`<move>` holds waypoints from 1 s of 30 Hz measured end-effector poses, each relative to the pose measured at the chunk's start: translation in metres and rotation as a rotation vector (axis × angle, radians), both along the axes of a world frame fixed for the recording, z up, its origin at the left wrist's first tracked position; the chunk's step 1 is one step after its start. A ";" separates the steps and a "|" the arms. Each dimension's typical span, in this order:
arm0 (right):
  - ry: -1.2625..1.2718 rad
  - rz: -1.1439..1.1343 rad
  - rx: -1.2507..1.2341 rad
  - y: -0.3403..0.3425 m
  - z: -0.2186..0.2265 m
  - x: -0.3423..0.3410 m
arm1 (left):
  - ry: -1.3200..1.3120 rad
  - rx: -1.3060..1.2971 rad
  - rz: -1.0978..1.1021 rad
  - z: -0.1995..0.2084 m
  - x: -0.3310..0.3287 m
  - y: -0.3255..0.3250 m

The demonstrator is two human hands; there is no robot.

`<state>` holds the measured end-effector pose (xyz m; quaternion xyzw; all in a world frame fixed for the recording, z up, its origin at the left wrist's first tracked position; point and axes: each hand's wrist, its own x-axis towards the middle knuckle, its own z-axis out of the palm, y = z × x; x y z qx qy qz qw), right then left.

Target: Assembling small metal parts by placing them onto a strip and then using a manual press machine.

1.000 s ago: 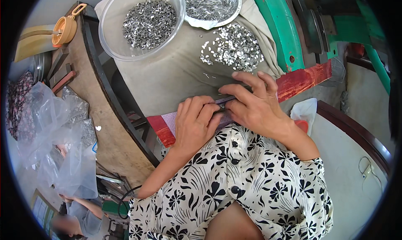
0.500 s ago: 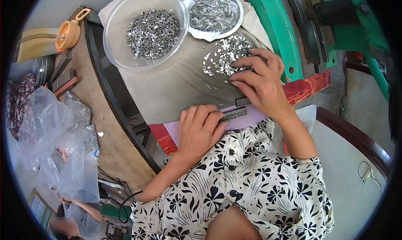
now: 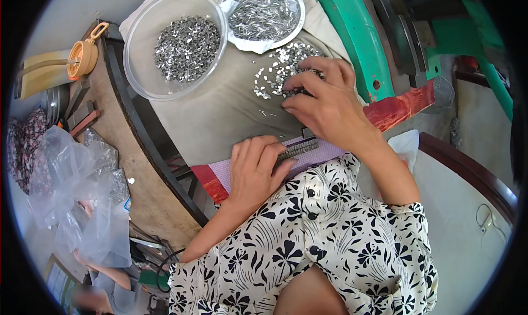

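My left hand (image 3: 252, 167) is closed round the near end of a narrow dark metal rack (image 3: 302, 147) with a row of small slots or teeth, which lies over a purple checked cloth (image 3: 221, 171) close to my body. Beyond it, my right hand (image 3: 333, 106) reaches over a loose pile of small shiny metal pieces (image 3: 286, 62). Its fingers are bent, with thumb and forefinger close together at the pile's near edge. Anything between those fingertips is too small to make out. A few thin metal pins (image 3: 267, 113) lie on the grey-green cloth (image 3: 220, 120).
A clear plastic bowl (image 3: 127, 67) of short metal bits stands at the back left, beside a lined round dish (image 3: 301, 15) of thin metal slivers. A green machine frame (image 3: 352, 40) rises on the right. Clear plastic bags (image 3: 82, 205) lie left; another person's arm (image 3: 113, 276) shows below.
The view has shifted slightly, so the bowls and pile sit further left. My right hand stays at the pile, its fingertips a little more drawn in; my left keeps hold of the rack.
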<state>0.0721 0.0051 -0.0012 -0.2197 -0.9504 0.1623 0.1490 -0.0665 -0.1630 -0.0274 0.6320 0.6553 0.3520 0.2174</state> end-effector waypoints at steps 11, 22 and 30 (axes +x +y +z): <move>0.024 -0.185 0.132 -0.029 -0.002 0.001 | 0.019 -0.016 -0.060 0.000 -0.004 -0.001; -0.042 -0.120 -0.043 -0.074 0.008 0.029 | -0.019 -0.036 -0.047 0.000 -0.011 -0.006; -0.060 -0.154 -0.092 -0.068 0.007 0.049 | -0.031 -0.043 -0.040 0.004 -0.010 -0.004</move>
